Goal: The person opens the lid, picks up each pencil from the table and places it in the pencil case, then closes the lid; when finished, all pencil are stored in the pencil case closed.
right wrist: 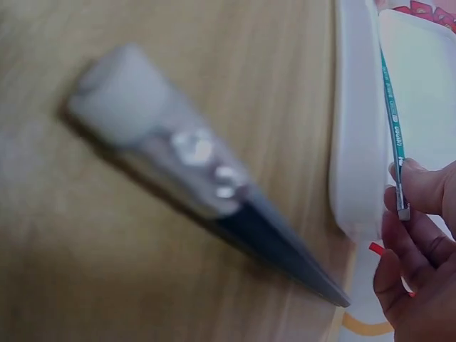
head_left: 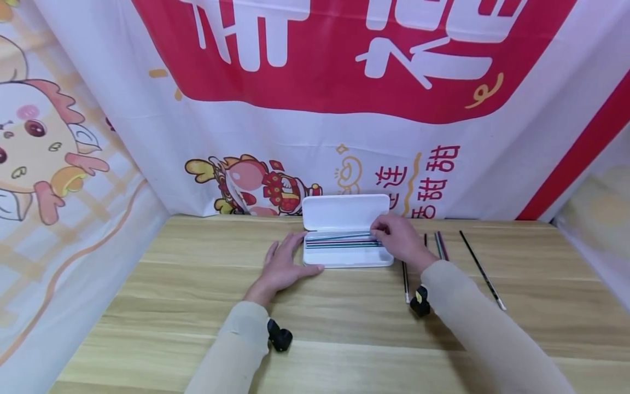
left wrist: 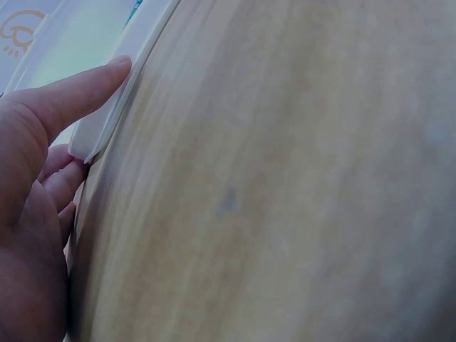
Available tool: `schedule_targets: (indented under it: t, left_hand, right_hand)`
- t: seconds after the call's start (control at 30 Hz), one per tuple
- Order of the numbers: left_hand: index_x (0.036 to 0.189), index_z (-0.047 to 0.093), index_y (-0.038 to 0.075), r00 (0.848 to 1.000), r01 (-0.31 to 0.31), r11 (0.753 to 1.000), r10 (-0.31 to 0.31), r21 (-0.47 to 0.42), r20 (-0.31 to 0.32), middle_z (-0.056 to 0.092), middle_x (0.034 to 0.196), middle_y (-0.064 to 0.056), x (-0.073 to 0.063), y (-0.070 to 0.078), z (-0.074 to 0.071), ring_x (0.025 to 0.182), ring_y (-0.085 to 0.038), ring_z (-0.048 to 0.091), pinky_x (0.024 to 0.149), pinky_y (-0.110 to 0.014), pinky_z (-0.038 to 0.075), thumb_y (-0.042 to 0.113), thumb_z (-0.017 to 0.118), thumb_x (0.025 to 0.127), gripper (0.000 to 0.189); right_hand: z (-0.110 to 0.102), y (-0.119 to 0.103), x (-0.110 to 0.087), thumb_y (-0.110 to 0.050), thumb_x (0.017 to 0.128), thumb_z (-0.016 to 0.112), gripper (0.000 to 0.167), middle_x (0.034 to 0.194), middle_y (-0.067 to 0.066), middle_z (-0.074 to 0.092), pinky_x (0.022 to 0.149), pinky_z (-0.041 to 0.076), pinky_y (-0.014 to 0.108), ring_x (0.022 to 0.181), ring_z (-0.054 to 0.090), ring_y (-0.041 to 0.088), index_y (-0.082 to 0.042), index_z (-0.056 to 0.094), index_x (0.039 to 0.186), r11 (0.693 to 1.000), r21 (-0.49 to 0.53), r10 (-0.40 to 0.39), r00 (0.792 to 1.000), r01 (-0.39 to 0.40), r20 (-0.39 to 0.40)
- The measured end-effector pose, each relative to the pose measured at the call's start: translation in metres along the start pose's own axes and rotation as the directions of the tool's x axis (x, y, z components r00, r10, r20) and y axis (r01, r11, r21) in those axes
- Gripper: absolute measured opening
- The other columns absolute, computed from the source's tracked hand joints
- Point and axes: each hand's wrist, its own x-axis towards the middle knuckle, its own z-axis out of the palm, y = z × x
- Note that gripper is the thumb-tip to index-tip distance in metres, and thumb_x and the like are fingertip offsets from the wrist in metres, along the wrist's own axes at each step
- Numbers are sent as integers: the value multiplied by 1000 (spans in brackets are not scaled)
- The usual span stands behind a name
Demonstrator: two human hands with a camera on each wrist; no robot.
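Note:
A white pencil case (head_left: 344, 258) lies with its lid raised at the back of the table. Several pencils (head_left: 339, 245), mostly green, rest lengthwise inside it. My left hand (head_left: 283, 268) holds the case's left end, thumb along the front rim and fingers at the end wall. At the right end, my right hand (head_left: 397, 239) pinches a green pencil (right wrist: 393, 121) near its eraser end, between thumb and fingers. This pencil lies over the case, with its eraser end pointing right.
Right of the case, a black pencil (head_left: 406, 284) with a white eraser lies close by. Green and purple pencils (head_left: 441, 246) lie partly behind my right forearm, and another black pencil (head_left: 482, 271) lies farther right. A printed cloth (head_left: 275, 131) hangs behind the table.

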Motion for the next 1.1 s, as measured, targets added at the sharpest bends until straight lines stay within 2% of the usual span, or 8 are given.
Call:
schedule_targets:
  t: [0.2, 0.43, 0.67, 1.1]
  left_hand:
    - [163, 44, 23, 1000, 10, 1000, -10, 5, 2, 40, 174, -6, 0, 3, -1, 169, -34, 15, 138, -56, -7, 46, 88, 87, 91]
    - [165, 42, 24, 1000, 28, 999, -28, 17, 11, 38, 175, -4, 0, 5, -1, 170, -31, 14, 139, -53, -7, 48, 87, 87, 93]
    - [164, 43, 22, 1000, 29, 1000, -29, 10, 12, 39, 175, -6, -1, 4, -2, 170, -33, 15, 138, -56, -6, 47, 87, 87, 93]
    - [164, 44, 22, 1000, 26, 1000, -26, 4, 8, 40, 174, -5, -1, 5, -2, 170, -32, 14, 138, -56, -6, 47, 88, 87, 92]
  right_hand:
    - [3, 3, -3, -10, 103, 72, 6, 107, 9, 71, 94, 53, 46, 103, 60, 28, -9, 78, 104, 998, -21, -60, 997, 59, -43]
    - [6, 4, -4, -11, 102, 73, 7, 118, 10, 72, 110, 51, 53, 121, 57, 31, -11, 79, 106, 995, -87, -42, 998, 39, -37]
    - [7, 4, -6, -13, 101, 74, 10, 117, 9, 71, 107, 52, 52, 121, 56, 30, -12, 81, 109, 992, -115, -50, 998, 47, -29]
    - [7, 2, -8, -15, 101, 74, 15, 123, 10, 70, 112, 50, 54, 126, 54, 32, -12, 81, 114, 991, -121, -50, 999, 47, -22]
